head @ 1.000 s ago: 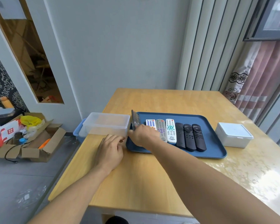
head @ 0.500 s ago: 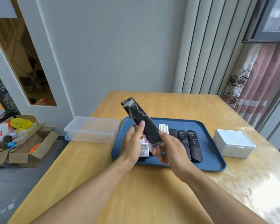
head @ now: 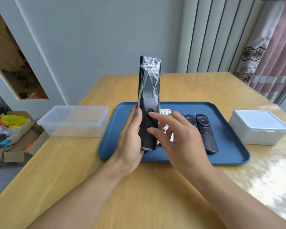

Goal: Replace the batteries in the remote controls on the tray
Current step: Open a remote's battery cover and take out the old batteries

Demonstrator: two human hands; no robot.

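Black remote (head: 149, 103), film-wrapped, now upright above the tray (head: 229, 151), swung up from its tilt half a second ago. Gripped low in the left hand (head: 130, 138); right hand (head: 177, 136) off it, fingers spread, tips near its back. Probably turned for opening the battery cover. Other remotes (head: 203, 129) waiting on the tray, on the desk (head: 139, 187).

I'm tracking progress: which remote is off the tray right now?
The black plastic-wrapped remote, held upright in the left hand; the others lie on the blue tray.
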